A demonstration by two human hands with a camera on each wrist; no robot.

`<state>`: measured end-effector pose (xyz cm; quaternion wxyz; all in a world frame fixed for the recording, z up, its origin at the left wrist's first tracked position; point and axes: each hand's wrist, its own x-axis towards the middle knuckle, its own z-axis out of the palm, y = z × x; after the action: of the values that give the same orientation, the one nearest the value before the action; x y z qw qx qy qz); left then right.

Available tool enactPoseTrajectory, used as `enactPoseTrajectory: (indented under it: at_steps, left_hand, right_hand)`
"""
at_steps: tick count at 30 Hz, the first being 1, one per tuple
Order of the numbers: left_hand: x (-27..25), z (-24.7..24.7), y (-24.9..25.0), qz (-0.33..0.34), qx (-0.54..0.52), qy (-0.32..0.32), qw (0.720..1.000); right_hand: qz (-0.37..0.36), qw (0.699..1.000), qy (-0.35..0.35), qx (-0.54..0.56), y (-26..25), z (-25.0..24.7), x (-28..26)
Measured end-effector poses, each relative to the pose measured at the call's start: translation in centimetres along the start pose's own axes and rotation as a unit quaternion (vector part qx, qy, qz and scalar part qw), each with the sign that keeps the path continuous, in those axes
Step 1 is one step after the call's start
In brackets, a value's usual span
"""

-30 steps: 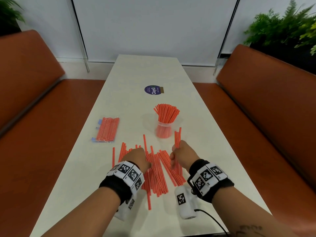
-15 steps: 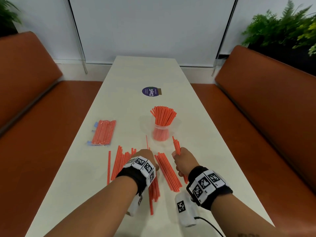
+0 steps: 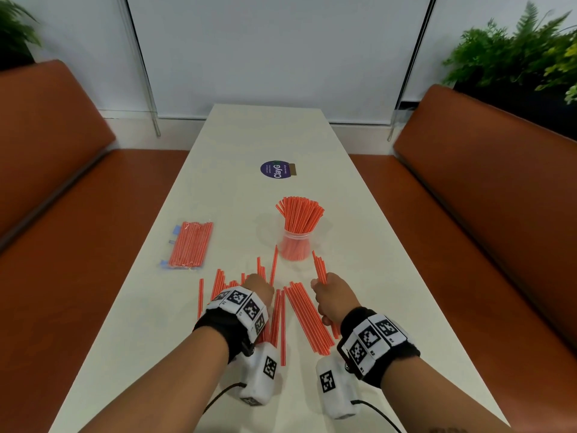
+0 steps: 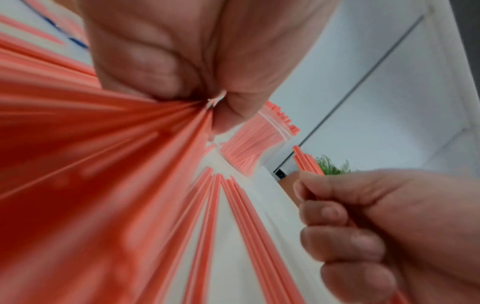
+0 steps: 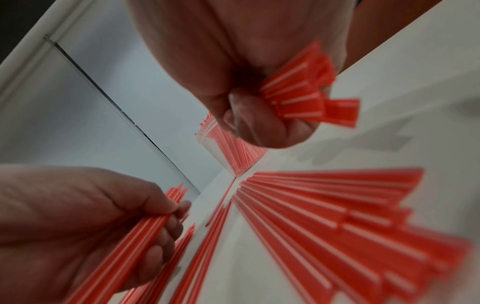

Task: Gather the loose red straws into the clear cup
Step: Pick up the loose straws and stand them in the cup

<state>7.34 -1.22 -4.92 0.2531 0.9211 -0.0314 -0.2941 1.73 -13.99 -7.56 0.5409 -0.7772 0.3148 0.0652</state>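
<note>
While my right hand [image 3: 331, 295] clasps a small bunch of straws [image 3: 319, 267] and my left hand [image 3: 256, 287] gathers more from the loose red straws [image 3: 307, 317] fanned near the tabletop's [image 3: 359, 214] near edge, I judge myself mid-collection; next comes lifting a bunch over to the clear cup [image 3: 296, 245], already well stuffed, toward the tabletop's middle. A round sticker [image 3: 276, 169] beyond reads "ClayG".

From the left wrist, my left fingers [image 4: 161, 67] pinch a fan of straws.

From the right wrist, my right fingers [image 5: 262, 121] clench their bundle's ends.
</note>
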Motion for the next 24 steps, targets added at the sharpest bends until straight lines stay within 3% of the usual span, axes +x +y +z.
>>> enactPoseTrajectory:
  at_steps: [2, 3, 5, 8, 15, 18, 24]
  left_hand:
    - [0.6, -0.4, -0.4, 0.026, -0.018, -0.003, 0.999]
    - [0.5, -0.3, -0.3, -0.029, -0.148, 0.0, 0.989]
    - [0.1, -0.3, -0.8, -0.043, -0.371, 0.012, 0.927]
    - [0.1, -0.1, -1.2, -0.066, -0.501, -0.006, 0.863]
    - [1.0, -0.4, -1.7, 0.005, -0.506, 0.05, 0.861]
    - [1.5, -0.3, -1.8, 0.023, -0.511, 0.061, 0.857]
    - [1.5, -0.3, -1.7, 0.028, -0.522, 0.052, 0.851]
  right_hand:
    - [-0.02, 1.0, 0.002, 0.018, -0.2, 0.1, -0.2]
    - [-0.028, 0.999, 0.006, 0.029, -0.3, 0.1, -0.4]
    - [-0.036, 0.998, 0.022, 0.055, -0.6, 0.0, -0.5]
    - [-0.057, 0.993, 0.048, 0.097, -1.8, -0.4, -0.4]
    - [-0.216, 0.945, 0.124, 0.211, -10.7, -2.9, 1.4]
    - [-0.25, 0.925, 0.133, 0.254, -13.2, -2.5, 3.3]
    - [-0.219, 0.963, 0.1, 0.118, -11.8, 0.0, 6.9]
